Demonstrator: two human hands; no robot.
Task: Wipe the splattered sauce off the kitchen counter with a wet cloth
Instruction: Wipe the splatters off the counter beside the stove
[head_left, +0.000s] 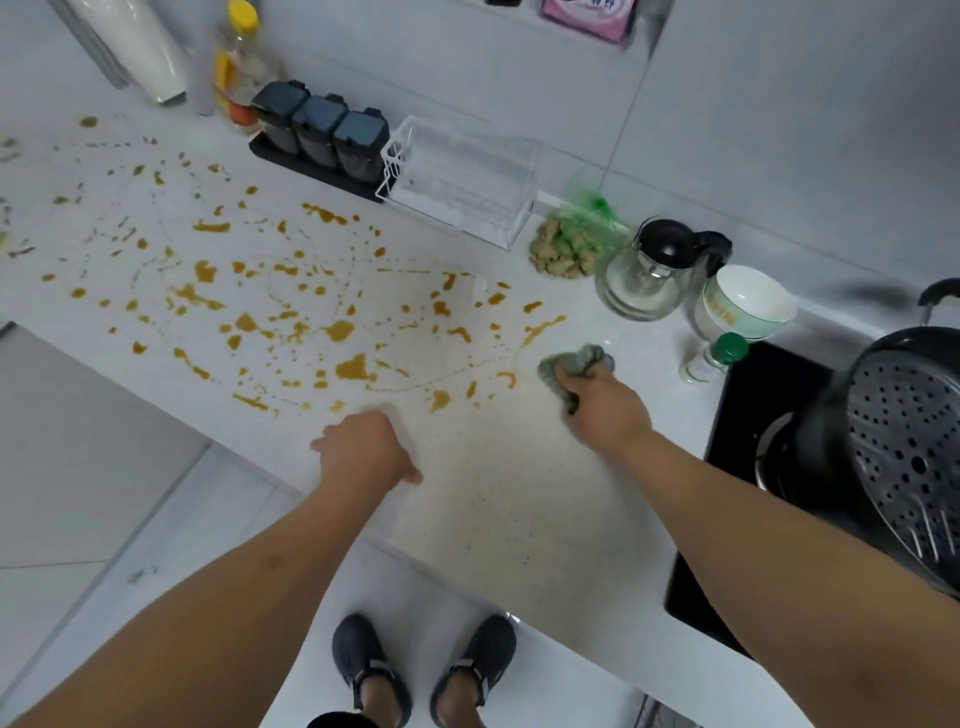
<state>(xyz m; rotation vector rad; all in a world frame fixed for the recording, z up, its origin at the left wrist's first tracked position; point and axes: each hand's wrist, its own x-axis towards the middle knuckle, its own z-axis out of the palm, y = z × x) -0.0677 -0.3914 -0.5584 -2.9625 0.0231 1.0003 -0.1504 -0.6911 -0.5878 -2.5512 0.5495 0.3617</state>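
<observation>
Brown-orange sauce (353, 366) is splattered in many drops and blotches across the white speckled kitchen counter (519, 509), from the far left to about the middle. My right hand (605, 410) grips a bunched grey-green cloth (576, 364) and holds it down on the counter at the right end of the splatter. My left hand (366, 452) rests on the counter near its front edge, fingers bent down against the surface, holding nothing, just below the nearest drops.
Along the wall stand a black spice jar set (322, 132), a clear plastic rack (467, 182), an oil bottle (236, 67), a bag of ginger (566, 247), a glass teapot (649, 270) and a bowl (748, 304). A small green-capped bottle (714, 356) stands by the black hob (753, 410) with a steamer pot (904, 452).
</observation>
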